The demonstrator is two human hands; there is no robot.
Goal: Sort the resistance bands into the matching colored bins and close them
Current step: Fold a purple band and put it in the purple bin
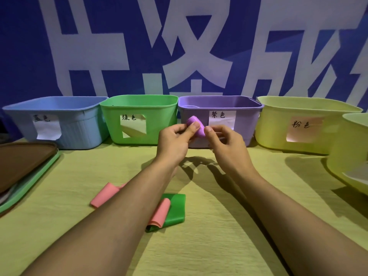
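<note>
Purple band point(196, 126), rolled up, is pinched between the left hand point(175, 139) and right hand point(225, 140), just before the purple bin point(245, 124).

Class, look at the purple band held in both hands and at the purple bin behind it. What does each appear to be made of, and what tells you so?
Purple band: probably thin rubber or latex, matte; it folds softly between the hands. Purple bin: looks like moulded plastic, smooth, faintly glossy, with a rigid rolled rim.

Both forearms are bare to the frame's edge, and the hands point(199, 140) wear no gloves, rings or watch.
</note>
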